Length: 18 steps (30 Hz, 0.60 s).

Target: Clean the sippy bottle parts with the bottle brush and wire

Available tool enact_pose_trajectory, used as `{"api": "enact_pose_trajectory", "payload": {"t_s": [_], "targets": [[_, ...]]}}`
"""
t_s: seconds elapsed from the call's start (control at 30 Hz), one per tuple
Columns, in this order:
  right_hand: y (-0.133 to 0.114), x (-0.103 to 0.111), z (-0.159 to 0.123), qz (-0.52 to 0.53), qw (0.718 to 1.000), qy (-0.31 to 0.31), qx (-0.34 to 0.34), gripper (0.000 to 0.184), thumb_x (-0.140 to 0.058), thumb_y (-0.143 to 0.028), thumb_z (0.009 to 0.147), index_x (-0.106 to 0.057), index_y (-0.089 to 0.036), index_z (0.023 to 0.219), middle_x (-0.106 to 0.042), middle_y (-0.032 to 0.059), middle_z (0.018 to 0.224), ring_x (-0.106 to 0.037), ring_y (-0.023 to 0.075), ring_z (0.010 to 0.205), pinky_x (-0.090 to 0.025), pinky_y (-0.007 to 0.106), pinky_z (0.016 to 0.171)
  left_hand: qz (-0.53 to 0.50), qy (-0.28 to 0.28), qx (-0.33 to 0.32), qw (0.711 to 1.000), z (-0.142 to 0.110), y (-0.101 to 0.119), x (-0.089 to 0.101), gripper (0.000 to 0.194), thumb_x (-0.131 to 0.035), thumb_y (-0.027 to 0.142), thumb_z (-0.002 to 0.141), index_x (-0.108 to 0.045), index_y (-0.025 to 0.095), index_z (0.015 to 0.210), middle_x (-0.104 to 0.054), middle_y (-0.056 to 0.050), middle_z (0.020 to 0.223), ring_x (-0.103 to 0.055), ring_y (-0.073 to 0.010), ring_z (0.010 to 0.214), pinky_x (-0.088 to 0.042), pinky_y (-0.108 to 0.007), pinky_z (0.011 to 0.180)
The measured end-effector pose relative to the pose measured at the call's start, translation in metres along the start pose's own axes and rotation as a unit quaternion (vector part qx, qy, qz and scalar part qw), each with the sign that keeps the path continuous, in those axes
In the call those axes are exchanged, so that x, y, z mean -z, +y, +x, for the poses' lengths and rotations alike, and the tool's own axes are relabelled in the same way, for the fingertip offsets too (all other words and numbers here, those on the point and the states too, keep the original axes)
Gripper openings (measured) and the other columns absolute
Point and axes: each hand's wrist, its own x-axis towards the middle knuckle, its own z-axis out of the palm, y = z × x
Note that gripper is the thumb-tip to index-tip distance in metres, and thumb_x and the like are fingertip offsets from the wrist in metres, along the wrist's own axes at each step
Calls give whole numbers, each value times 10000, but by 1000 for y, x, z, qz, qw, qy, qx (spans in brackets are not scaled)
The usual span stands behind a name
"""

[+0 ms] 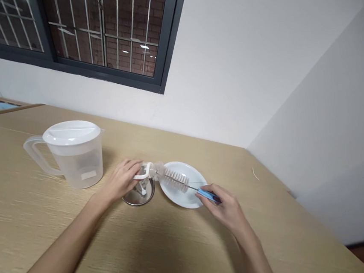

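Note:
My left hand (pixel 126 176) is closed around a small clear bottle (pixel 144 171) with a white curved clasp or handle (pixel 147 170), tipped on its side; the fingers hide much of it. My right hand (pixel 223 203) grips the blue handle of a bottle brush (pixel 177 179). The brush's white bristles lie over the plate, and its tip is at the bottle's mouth; how far it reaches inside I cannot tell. Below the bottle is a round shiny metal dish or lid (pixel 136 199). A white plate (pixel 186 202) lies under the brush.
A lidded translucent pitcher (pixel 78 163) stands on the left of the wooden table (pixel 115 250), its handle facing left. A thin white strip (pixel 255 173) lies at the right. Behind the table are a white wall (pixel 216 86) and a barred window (pixel 104 32).

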Motion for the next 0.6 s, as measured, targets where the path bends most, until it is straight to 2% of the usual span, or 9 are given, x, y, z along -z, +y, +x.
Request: {"api": "enact_pose_trajectory", "payload": {"t_s": [0.37, 0.6], "targets": [[0, 1, -2, 9, 1000, -3, -9, 121, -640, -334, 898, -628, -220, 936, -667, 24, 844, -605, 149, 722, -455, 251, 652, -30, -15, 10, 999, 3, 1, 3, 188, -603, 244, 894, -639, 191, 1071, -655, -107, 1247, -586, -256, 1132, -483, -406, 954], [0, 2, -3, -1, 1000, -7, -6, 132, -649, -345, 892, -636, -218, 924, -665, 17, 817, -591, 138, 681, -441, 245, 623, -53, -4, 1, 999, 3, 0, 2, 90, -625, 277, 894, -638, 189, 911, -681, -90, 1204, -604, -242, 1061, -498, -383, 889]]}}
